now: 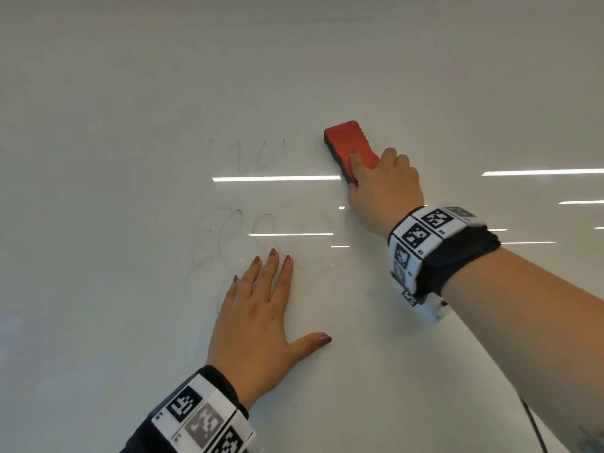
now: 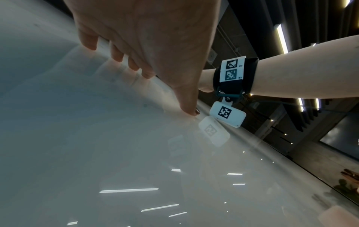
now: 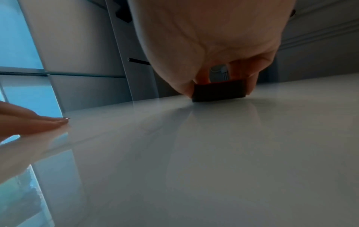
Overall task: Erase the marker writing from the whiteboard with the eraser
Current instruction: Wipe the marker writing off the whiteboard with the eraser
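Head view: the right hand [image 1: 382, 188] is holding the red eraser [image 1: 351, 147] by its lower end, fingers wrapped around it, dark felt side lying against the whiteboard [image 1: 130, 93]. The eraser is sitting just right of some faint grey writing [image 1: 248, 155], with more smudgy traces [image 1: 228, 237] lower down. The left hand [image 1: 261, 318] is lying flat on the board, fingers straight and spread, fingertips over those lower traces.

Left wrist view: the left hand [image 2: 147, 38] is touching the glossy board [image 2: 77, 138] with its fingertips, holding nothing.

Right wrist view: the right hand [image 3: 213, 46] is pinching the eraser [image 3: 218, 90] on both sides, pressing it onto the board [image 3: 194, 153].
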Available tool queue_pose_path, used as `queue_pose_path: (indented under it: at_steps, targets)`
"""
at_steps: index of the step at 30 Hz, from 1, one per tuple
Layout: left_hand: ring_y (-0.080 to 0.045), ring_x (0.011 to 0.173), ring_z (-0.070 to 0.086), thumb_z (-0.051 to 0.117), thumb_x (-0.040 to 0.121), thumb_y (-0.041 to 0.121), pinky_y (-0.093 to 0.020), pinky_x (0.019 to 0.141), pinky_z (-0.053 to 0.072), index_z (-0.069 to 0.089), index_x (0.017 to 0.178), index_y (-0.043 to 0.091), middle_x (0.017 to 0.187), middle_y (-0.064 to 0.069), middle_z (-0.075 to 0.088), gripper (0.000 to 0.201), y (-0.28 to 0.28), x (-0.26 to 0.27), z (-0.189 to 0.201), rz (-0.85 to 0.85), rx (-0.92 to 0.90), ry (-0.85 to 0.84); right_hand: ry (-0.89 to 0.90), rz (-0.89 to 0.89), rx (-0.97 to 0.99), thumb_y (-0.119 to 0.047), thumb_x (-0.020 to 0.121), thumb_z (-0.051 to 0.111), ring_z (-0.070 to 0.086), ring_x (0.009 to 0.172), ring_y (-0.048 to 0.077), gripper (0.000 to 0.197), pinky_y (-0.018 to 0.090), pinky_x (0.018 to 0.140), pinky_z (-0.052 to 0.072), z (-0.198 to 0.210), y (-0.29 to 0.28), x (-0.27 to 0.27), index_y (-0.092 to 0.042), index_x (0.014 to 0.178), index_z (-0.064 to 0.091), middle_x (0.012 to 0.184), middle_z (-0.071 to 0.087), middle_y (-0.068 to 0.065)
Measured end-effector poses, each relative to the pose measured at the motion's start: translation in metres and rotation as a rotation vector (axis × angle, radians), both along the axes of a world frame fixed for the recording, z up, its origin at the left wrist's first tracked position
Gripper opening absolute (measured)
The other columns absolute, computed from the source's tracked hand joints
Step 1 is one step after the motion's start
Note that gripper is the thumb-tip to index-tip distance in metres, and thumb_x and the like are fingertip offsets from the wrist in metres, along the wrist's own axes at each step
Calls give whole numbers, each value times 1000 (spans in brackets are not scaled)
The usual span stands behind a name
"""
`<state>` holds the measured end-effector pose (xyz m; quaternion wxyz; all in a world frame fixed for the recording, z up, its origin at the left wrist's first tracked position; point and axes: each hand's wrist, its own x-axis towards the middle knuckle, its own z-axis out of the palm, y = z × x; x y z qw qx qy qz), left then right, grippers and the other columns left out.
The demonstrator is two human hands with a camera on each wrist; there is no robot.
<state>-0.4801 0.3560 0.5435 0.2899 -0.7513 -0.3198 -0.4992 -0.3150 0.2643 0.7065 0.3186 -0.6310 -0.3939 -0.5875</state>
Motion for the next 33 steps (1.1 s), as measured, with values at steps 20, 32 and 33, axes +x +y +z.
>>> queue_pose_path:
  at_steps: [20, 32, 33]
  targets:
    - [-15, 143, -18, 14, 65, 91, -35, 116, -6, -24, 145, 29, 154, 7, -25, 108, 4, 2, 1, 7, -4, 13, -25, 9, -61, -40, 96, 39, 44, 96, 32, 57, 39, 75, 35, -52, -17, 19, -23, 148, 24, 111, 42, 16]
    - [-16, 144, -13, 11, 61, 91, -37, 118, -1, -17, 148, 27, 156, 5, -19, 111, 5, 3, 2, 30, -33, 34, -210, 42, -242, -40, 93, 42, 44, 93, 30, 55, 39, 76, 35, -106, -28, 23, -29, 146, 30, 106, 45, 13]
    - [-16, 144, -13, 9, 60, 91, -36, 117, -1, -18, 147, 27, 156, 5, -20, 112, 4, 2, 2, 34, -33, 33, -154, 35, -203, -40, 93, 42, 44, 95, 32, 56, 40, 77, 36, -98, -32, 30, -29, 147, 30, 107, 45, 14]
